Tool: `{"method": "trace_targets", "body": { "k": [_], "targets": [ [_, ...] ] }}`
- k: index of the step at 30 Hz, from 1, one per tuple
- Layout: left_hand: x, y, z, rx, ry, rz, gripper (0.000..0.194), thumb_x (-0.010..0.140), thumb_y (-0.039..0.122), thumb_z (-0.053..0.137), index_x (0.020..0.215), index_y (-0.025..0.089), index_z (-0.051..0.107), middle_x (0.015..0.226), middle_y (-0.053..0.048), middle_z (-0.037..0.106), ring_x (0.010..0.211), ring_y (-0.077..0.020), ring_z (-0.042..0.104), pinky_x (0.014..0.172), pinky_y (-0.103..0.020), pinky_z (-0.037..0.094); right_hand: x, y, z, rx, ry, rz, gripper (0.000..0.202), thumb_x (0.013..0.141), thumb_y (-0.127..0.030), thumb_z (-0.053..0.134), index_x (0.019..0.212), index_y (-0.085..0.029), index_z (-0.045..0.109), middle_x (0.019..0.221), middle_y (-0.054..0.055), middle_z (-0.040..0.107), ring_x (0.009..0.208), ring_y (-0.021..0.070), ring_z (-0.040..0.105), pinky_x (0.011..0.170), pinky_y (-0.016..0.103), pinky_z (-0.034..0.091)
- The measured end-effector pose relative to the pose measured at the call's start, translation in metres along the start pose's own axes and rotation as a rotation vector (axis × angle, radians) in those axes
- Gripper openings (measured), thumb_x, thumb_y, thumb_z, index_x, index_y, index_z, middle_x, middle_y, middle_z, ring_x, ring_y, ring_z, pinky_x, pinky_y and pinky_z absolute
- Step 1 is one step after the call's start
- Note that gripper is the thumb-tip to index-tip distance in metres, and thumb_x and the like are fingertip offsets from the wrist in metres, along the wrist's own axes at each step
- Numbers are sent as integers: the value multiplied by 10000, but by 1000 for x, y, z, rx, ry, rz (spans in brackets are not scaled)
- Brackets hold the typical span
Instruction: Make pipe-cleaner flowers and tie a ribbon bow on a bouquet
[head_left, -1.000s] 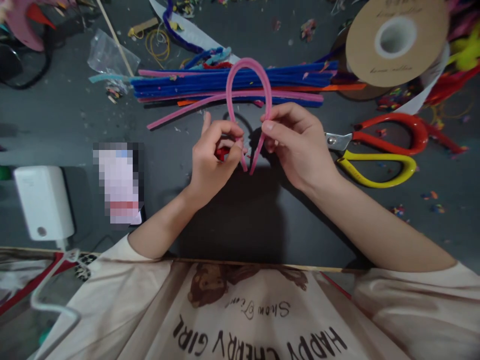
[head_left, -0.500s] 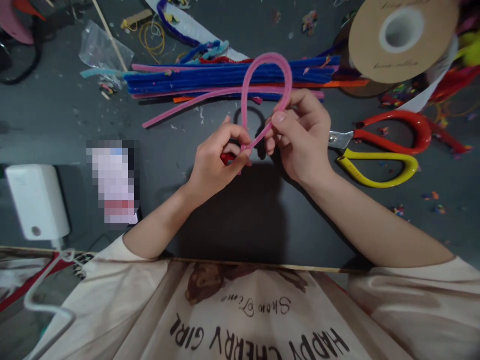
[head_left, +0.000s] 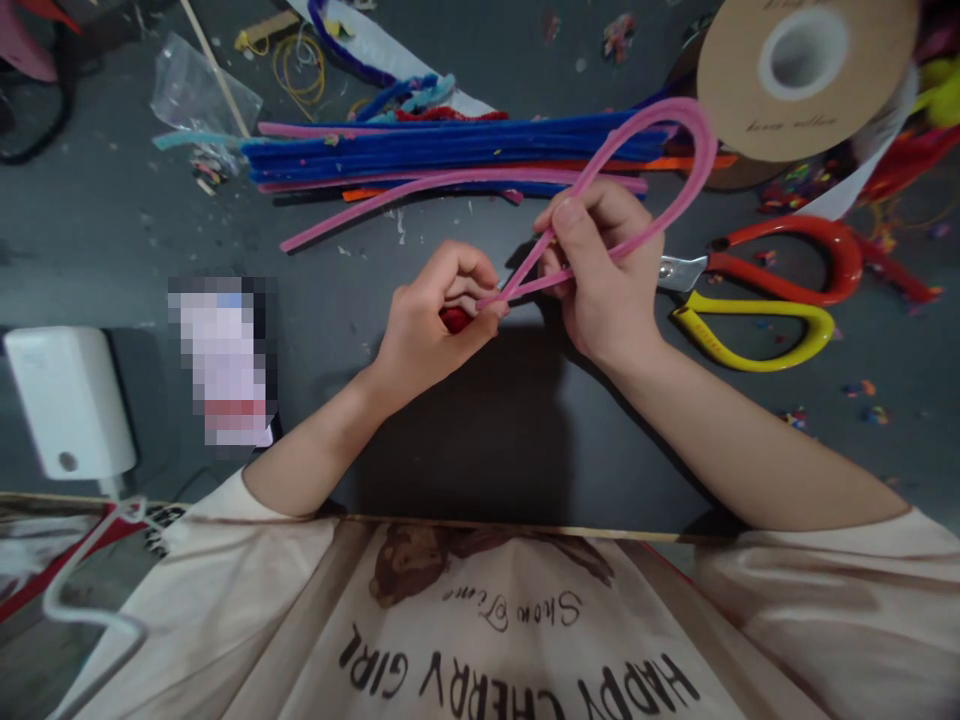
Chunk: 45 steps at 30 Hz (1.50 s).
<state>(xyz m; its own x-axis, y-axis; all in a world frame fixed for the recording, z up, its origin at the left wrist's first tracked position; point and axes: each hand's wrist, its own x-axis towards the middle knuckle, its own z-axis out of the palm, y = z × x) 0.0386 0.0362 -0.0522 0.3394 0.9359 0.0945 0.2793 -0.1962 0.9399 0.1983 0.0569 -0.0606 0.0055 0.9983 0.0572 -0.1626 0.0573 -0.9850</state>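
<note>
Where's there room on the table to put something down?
Bare table shows between the left forearm, right forearm and shirt; another patch lies between the left hand and blurred rectangle. It's crowded around the blue fuzzy sticks, scissors and spool.

Grey worktop (head_left: 330, 320), littered with scraps (head_left: 619, 38). Chenille stems (head_left: 420, 150) lie bundled at upper centre; scissors (head_left: 776, 291) at right; white device (head_left: 69, 400) at left.
</note>
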Motion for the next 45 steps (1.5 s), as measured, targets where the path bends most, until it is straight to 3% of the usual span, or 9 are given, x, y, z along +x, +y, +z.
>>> {"method": "trace_targets", "body": {
  "k": [3,7,10,18,21,25,34,39,45],
  "targets": [
    [0,-2,0,28,38,18,168,808,291,596,946,217,536,748,41,641,651,-51,640,685,-197,539,3,-1,0,31,69,-28,220,820,-465,609,699,-284,579,459,-64,380,389,90,290,399,270,233],
    [2,-3,0,151,82,135,173,761,232,639,927,221,593,660,75,629,599,-45,616,1044,-364,467,5,-2,0,29,133,-55,238,819,-476,608,695,-279,559,462,-67,376,384,92,271,402,276,213],
    [3,-4,0,198,89,135,186,746,241,663,926,219,620,639,78,640,595,-57,621,1142,-439,375,5,-1,0,8,134,-34,252,821,-503,591,708,-282,548,467,-72,364,387,91,266,412,273,217],
    [3,0,-1,166,84,82,120,830,311,604,844,200,646,692,60,712,593,-56,667,1154,-416,392,5,-3,0,23,134,-10,272,827,-520,572,723,-276,510,466,-78,366,364,81,264,372,263,201],
    [2,3,0,168,89,59,121,840,311,592,829,202,643,686,63,721,621,-64,691,1160,-405,386,5,-5,1,96,113,-24,232,842,-452,577,731,-260,508,456,-83,411,335,73,282,334,258,204],
    [2,4,0,166,95,67,75,841,252,586,820,201,638,706,68,732,632,-64,700,1152,-381,401,3,-10,0,131,36,57,158,861,-374,548,757,-263,506,479,-81,491,334,78,351,324,253,285],
    [3,4,0,92,78,85,21,832,206,589,848,211,602,684,86,726,629,-77,705,1121,-401,433,0,-12,-1,94,-170,169,285,737,-471,696,762,-251,515,524,-86,551,417,68,502,403,229,418],
    [4,5,-1,17,46,62,38,840,243,592,849,206,594,706,64,729,645,-87,710,951,-329,550,0,-12,-1,145,-216,174,241,731,-406,722,733,-238,548,540,-86,588,424,56,522,414,210,444],
    [4,7,0,-53,37,44,77,851,277,578,853,203,599,726,54,727,640,-79,703,801,-271,585,1,-11,0,210,-222,161,191,753,-323,714,735,-204,565,542,-83,607,420,40,523,406,182,452]
  ]
}}
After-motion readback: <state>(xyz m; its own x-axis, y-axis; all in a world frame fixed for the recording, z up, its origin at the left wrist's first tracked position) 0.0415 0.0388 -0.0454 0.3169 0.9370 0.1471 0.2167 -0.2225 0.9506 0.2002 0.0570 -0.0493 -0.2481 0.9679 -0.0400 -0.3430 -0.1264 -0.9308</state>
